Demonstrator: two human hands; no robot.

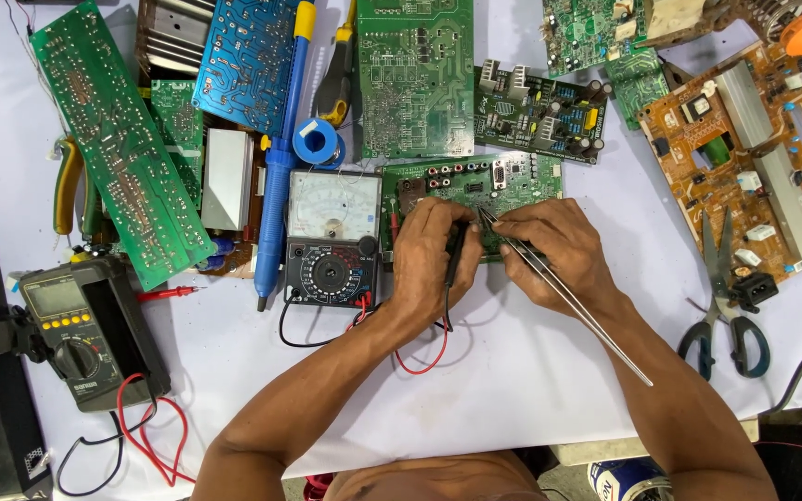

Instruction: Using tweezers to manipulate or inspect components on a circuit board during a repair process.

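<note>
Two hands [494, 250] on green circuit board [512, 181]

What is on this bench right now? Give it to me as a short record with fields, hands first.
left hand: grips a black test probe, tip down on the green circuit board
right hand: pinches long metal tweezers whose tips meet that board
meter: analog multimeter just left of the board, red and black leads trailing to the hands
far left: digital multimeter
right side: scissors beside a brown circuit board
surface: white table cover
</note>
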